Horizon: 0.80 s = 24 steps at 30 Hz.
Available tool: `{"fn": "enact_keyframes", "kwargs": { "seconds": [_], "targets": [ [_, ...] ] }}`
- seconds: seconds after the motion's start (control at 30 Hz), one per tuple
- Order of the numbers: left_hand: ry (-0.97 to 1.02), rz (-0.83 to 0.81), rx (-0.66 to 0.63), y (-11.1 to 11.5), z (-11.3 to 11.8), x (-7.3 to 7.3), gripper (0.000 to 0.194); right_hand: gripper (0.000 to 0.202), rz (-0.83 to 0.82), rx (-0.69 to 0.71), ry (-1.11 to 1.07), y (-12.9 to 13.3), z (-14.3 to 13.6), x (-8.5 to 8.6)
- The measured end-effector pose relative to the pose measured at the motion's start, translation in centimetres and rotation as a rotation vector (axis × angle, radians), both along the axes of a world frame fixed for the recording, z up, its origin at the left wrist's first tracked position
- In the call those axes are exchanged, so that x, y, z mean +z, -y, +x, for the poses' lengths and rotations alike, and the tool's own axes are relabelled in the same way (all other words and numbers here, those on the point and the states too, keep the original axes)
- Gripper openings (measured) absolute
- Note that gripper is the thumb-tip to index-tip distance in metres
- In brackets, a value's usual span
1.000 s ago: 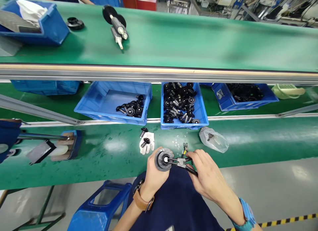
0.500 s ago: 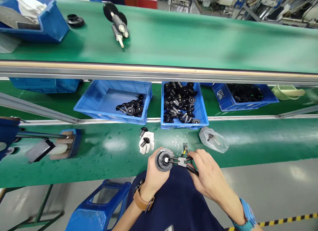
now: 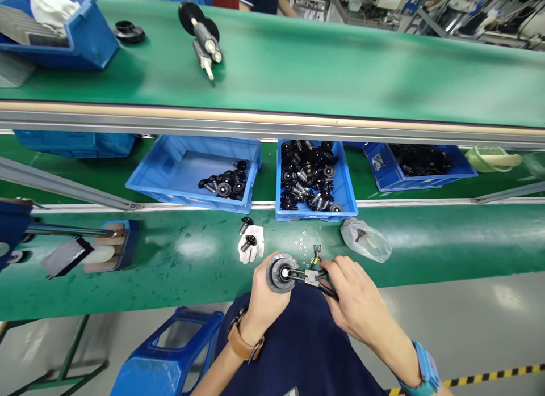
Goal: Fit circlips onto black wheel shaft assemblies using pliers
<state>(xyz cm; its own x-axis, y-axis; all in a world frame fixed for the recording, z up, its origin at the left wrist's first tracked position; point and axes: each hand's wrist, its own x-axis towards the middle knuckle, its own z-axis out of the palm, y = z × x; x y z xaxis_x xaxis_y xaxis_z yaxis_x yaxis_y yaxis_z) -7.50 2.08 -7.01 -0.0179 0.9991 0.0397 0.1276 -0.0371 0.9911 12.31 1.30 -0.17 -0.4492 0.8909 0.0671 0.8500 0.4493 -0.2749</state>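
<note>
My left hand (image 3: 266, 297) is wrapped round a dark grey round part (image 3: 275, 278) with a flange and a pale shaft end at its centre. In my right hand (image 3: 355, 291) is a pair of circlip pliers (image 3: 312, 277) with black handles, its tips touching the part's centre. Just beyond the pliers, a second pair of pliers (image 3: 317, 253) lies on the bench among small white rings (image 3: 304, 245). Two black parts lie near my left hand, one (image 3: 249, 242) on a white glove (image 3: 258, 249) and the other (image 3: 246, 223) at its edge.
Behind the bench stand blue bins, one sparsely filled (image 3: 187, 200) and one full of black parts (image 3: 315, 215). A plastic bag (image 3: 370, 243) lies to the right. A metal rail (image 3: 272, 123) crosses ahead below a green shelf. A blue stool (image 3: 147, 367) is at lower left.
Both hands, the part and the pliers stay almost in place. Another person's dark torso and arms have come into view beyond the shelf at the top.
</note>
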Motion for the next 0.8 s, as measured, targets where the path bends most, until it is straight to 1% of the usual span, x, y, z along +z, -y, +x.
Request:
{"fn": "enact_keyframes", "kwargs": {
  "seconds": [0.2,0.37,0.47,0.6,0.8],
  "targets": [
    [0.008,-0.015,0.004,0.0,0.0,0.2,0.024,0.021,0.066,-0.001,0.096,-0.1,0.1,-0.1],
    [0.015,-0.005,0.006,0.0,0.1,0.3,0.022,0.020,0.016,0.025,0.080,-0.4,0.1,0.4],
    [0.019,-0.005,0.008,0.1,0.0,0.2,0.021,0.024,-0.015,0.040,0.070,-0.5,0.1,0.8],
    [0.023,-0.021,0.016,0.2,0.0,0.0,0.021,0.029,0.006,0.041,0.106,-0.5,0.0,1.1],
    [0.025,-0.025,0.018,0.0,0.0,0.2,0.022,0.030,0.039,0.030,0.164,-0.4,-0.1,0.9]
  ]
}}
